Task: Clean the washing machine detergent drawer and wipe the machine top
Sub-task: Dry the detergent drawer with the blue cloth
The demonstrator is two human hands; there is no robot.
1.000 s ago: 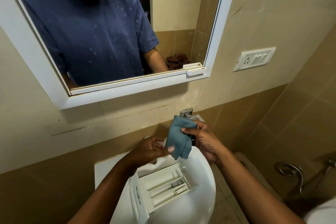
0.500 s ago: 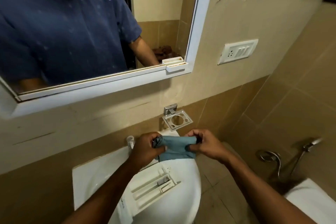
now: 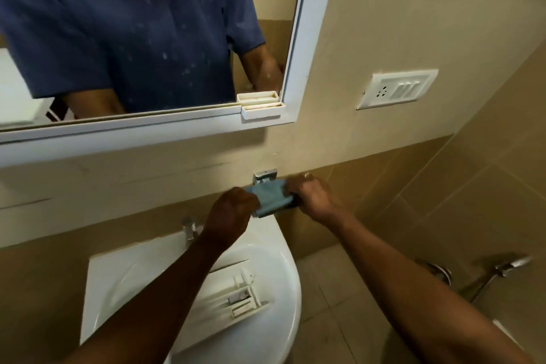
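Note:
A folded blue cloth (image 3: 270, 196) is stretched between my two hands, over the metal soap holder (image 3: 265, 175) on the wall. My left hand (image 3: 233, 210) grips its left end and my right hand (image 3: 311, 193) grips its right end. Below them, the white detergent drawer (image 3: 236, 295) lies in the white wash basin (image 3: 283, 275), compartments facing up; my left forearm crosses over part of it.
A tap (image 3: 189, 227) stands at the basin's back edge. A white-framed mirror (image 3: 301, 47) hangs above, a switch plate (image 3: 397, 89) to its right. A hand spray and hose (image 3: 502, 270) hang on the tiled wall at the lower right.
Both hands have lifted the cloth up and back from over the basin onto the soap holder. The view has tilted further down.

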